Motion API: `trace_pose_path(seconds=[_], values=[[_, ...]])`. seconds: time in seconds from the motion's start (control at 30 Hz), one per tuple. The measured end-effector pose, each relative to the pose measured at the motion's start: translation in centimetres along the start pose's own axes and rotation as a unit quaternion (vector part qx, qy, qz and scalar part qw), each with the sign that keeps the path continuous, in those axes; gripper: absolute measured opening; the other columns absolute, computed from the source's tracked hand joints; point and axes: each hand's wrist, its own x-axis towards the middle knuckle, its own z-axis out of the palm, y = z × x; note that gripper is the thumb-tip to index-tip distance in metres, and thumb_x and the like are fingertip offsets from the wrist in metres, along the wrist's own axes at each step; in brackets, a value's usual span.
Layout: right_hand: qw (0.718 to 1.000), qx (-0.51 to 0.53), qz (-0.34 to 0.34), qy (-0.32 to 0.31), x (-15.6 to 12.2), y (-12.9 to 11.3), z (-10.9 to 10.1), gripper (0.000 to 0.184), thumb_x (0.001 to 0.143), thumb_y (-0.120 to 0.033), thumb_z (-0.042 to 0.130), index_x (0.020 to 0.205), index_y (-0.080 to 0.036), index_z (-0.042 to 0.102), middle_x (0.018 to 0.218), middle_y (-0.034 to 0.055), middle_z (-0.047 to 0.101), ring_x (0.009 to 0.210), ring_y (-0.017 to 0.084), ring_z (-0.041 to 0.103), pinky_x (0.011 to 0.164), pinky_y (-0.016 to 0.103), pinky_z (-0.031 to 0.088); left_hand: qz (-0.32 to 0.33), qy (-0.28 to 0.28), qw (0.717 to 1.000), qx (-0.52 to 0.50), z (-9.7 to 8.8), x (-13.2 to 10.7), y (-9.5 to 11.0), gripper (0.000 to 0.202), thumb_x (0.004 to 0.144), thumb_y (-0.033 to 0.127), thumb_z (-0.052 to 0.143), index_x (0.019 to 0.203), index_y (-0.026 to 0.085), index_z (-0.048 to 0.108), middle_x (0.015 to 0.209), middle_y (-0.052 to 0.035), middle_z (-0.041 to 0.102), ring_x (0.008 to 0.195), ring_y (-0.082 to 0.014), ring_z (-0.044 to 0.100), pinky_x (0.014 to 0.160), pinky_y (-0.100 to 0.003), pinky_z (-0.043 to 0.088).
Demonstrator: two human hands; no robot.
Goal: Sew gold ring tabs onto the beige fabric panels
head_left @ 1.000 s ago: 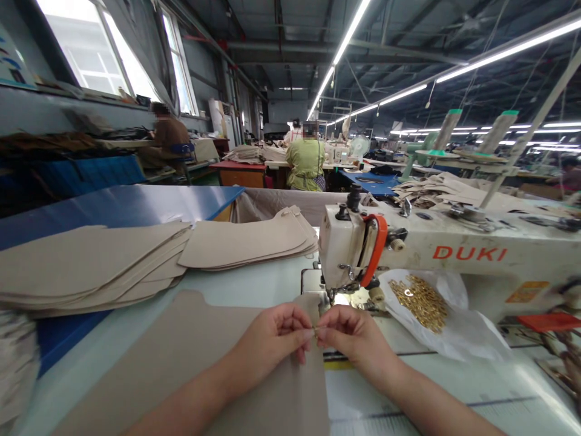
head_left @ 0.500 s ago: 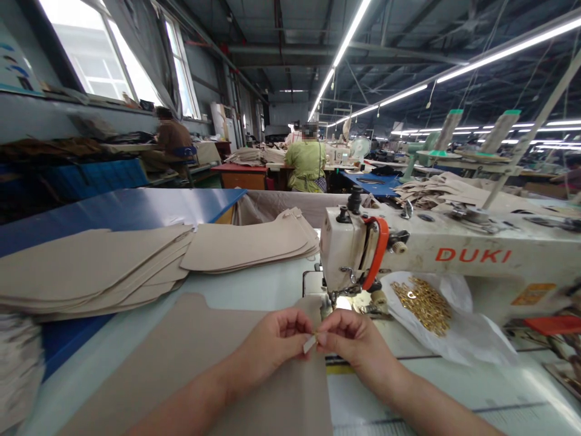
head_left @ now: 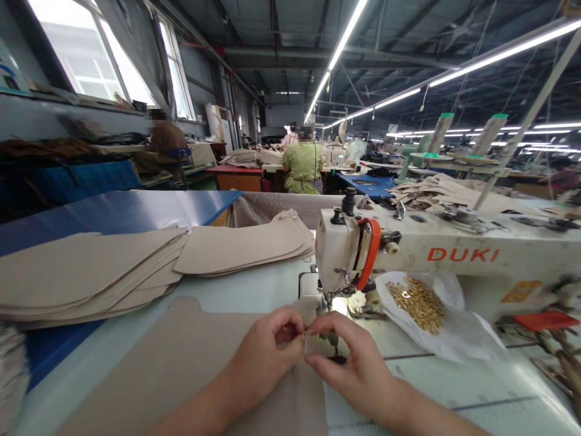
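My left hand [head_left: 267, 348] and my right hand [head_left: 349, 360] meet in front of the sewing machine [head_left: 408, 254], fingertips pinched together on a small pale strip with a gold ring [head_left: 306, 339]. Both hands hover over a large beige cut piece [head_left: 181, 363] lying flat on the table. The machine's needle area [head_left: 333, 300] is lit just beyond my fingers. To the right of the needle lies a plastic bag of gold metal rings [head_left: 420, 303], open.
Two stacks of beige cut pieces [head_left: 91, 272] [head_left: 245, 242] lie at the left and middle, partly on a blue sheet [head_left: 113, 209]. Other workers sit at tables farther back, one in a green top [head_left: 302, 166]. Thread cones [head_left: 488, 136] stand behind the machine.
My hands stayed joined and shifted slightly lower and closer to me. The small strip between my fingers turned from slanting to upright. The camera view moved a little.
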Motion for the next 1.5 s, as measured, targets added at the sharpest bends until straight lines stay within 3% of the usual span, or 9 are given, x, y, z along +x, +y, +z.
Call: trace_pose_path(seconds=[0.23,0.57,0.8,0.9,1.07,1.5], values=[[1.000,0.015,-0.006,0.024,0.2,0.5,0.1,0.012,0.079,-0.013,0.054,0.081,-0.021,0.063,0.081,0.0030,0.065,0.076,0.016,0.060,0.071,0.025,0.045,-0.039,0.008,0.996,-0.083,0.2,0.5,0.3,0.004,0.063,0.020,0.056,0.066,0.018,0.053,0.068,0.0022,0.056,0.066,-0.0132,0.053,0.063,-0.024,0.043],[0.968,0.164,0.170,0.082,0.7,1.2,0.9,0.007,0.068,-0.021,0.063,0.063,-0.018,0.061,0.056,-0.0026,0.057,0.051,0.010,0.047,0.049,0.021,0.037,-0.140,0.024,0.976,-0.164,0.1,0.8,1.7,0.016,0.055,0.026,0.065,0.058,0.018,0.052,0.068,0.0019,0.062,0.060,-0.0124,0.057,0.064,-0.026,0.046],[0.973,0.139,0.148,0.110,0.8,1.0,1.1,0.006,0.066,-0.017,0.061,0.061,-0.018,0.059,0.057,-0.0024,0.058,0.052,0.010,0.049,0.050,0.020,0.039,-0.097,0.017,0.984,-0.146,0.2,0.6,0.9,0.021,0.058,0.028,0.071,0.069,0.017,0.057,0.066,0.0020,0.061,0.065,-0.0130,0.058,0.064,-0.024,0.046],[0.976,0.127,0.144,0.104,0.7,1.1,1.2,0.007,0.067,-0.018,0.061,0.061,-0.017,0.059,0.056,-0.0031,0.057,0.052,0.009,0.048,0.050,0.020,0.038,-0.060,0.038,0.991,-0.114,0.4,0.5,0.7,0.017,0.062,0.027,0.068,0.070,0.017,0.058,0.067,0.0017,0.061,0.065,-0.0133,0.059,0.063,-0.024,0.047],[0.964,0.199,0.153,0.091,0.5,1.6,1.3,0.007,0.069,-0.022,0.064,0.072,-0.018,0.059,0.061,-0.0035,0.060,0.052,0.009,0.050,0.049,0.019,0.037,-0.013,0.069,0.995,-0.067,0.6,0.2,0.6,0.010,0.065,0.024,0.064,0.069,0.018,0.057,0.067,0.0016,0.061,0.065,-0.0135,0.059,0.064,-0.024,0.048],[0.980,0.110,0.163,0.038,0.7,1.4,0.4,0.012,0.075,-0.022,0.058,0.068,-0.015,0.064,0.061,-0.0012,0.060,0.055,0.010,0.049,0.053,0.020,0.038,0.005,0.074,0.996,-0.050,0.7,0.0,0.6,0.010,0.066,0.023,0.062,0.065,0.018,0.053,0.067,0.0020,0.059,0.064,-0.0126,0.057,0.062,-0.023,0.046]])
